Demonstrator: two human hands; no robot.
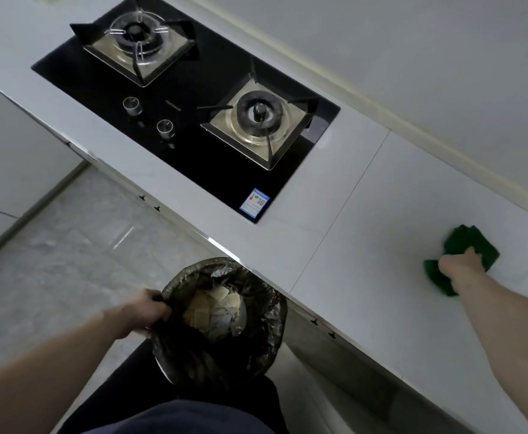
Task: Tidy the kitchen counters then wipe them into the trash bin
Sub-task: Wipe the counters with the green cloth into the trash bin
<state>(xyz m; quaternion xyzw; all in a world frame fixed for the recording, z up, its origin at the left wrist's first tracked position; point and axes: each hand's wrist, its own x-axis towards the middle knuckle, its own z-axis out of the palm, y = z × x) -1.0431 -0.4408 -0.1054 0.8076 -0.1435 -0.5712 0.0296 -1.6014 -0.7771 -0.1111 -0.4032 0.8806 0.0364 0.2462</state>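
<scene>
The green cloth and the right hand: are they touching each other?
Touching. The head view shows the right hand lying on the green cloth and holding it down on the white counter, with no gap between them.
</scene>
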